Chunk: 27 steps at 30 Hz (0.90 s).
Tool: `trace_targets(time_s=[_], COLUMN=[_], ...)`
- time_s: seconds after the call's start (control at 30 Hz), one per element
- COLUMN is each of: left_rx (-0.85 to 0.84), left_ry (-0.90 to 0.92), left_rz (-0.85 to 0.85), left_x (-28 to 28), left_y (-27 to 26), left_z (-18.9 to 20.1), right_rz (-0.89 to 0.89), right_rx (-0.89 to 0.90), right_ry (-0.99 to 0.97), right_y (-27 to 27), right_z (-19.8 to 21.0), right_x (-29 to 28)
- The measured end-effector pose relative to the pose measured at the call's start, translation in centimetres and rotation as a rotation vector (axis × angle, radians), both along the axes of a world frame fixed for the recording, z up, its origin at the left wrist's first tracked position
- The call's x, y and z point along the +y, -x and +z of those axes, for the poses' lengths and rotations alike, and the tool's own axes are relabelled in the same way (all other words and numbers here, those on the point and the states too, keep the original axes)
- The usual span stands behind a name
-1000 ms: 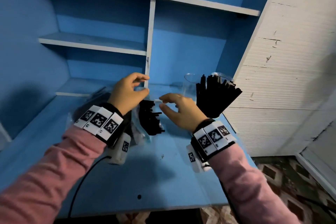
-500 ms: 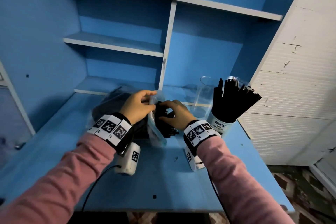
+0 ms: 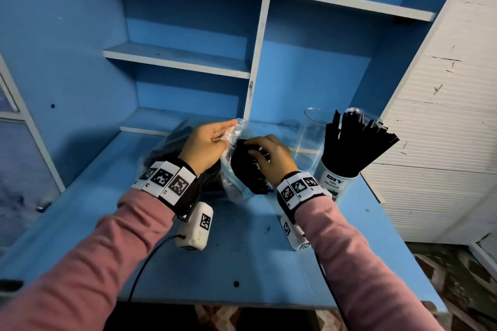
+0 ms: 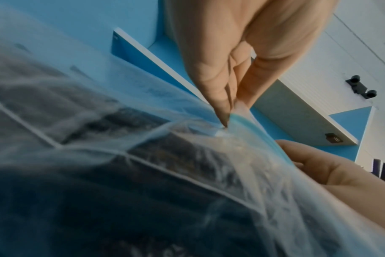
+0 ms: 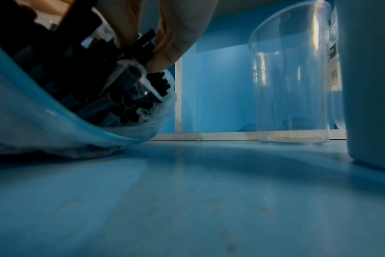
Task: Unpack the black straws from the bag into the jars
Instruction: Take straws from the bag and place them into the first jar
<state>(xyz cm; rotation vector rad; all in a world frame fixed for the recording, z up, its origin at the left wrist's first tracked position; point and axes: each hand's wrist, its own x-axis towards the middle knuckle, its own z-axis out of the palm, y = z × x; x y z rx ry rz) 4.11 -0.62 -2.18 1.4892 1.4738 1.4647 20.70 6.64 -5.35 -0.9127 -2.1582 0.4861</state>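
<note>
On a blue desk point(image 3: 242, 263), one labelled jar point(image 3: 334, 183) at the right already bristles with black straws; a clear jar point(image 3: 309, 140) beside it looks empty. More straws point(image 3: 248, 172) remain in the plastic bag point(image 3: 231, 191) at the centre. The left hand point(image 3: 207, 142) pinches the bag's rim, holding the mouth up. The right hand point(image 3: 271, 158) reaches inside, fingers curled round a bundle. Judging by this, the job is partly done.
</note>
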Motion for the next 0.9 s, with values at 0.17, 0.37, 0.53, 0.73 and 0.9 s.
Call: trace_targets(time_s=[0.17, 0.37, 0.53, 0.73, 0.9], left_rx=[0.024, 0.031, 0.026, 0.007, -0.005], left_ry=[-0.026, -0.017, -0.010, -0.006, -0.002], left_rz=[-0.004, 0.013, 0.005, 0.013, 0.017], left_x=[-0.2, -0.2, -0.1, -0.2, -0.3], left_y=[0.1, 0.7, 0.8, 0.6, 0.8], left_z=[0.6, 0.4, 0.2, 0.4, 0.3], right_rz=[0.066, 0.022, 0.081, 0.082, 0.047], right_rx=[0.067, 0.147, 0.138, 0.040, 0.123], right_ry=[-0.039, -0.145, -0.170, -0.131, -0.172], right_y=[0.1, -0.3, -0.1, -0.3, -0.3], right_z=[0.0, 0.1, 0.2, -0.2, 0.0], right_x=[0.0, 0.2, -0.6, 0.3, -0.1])
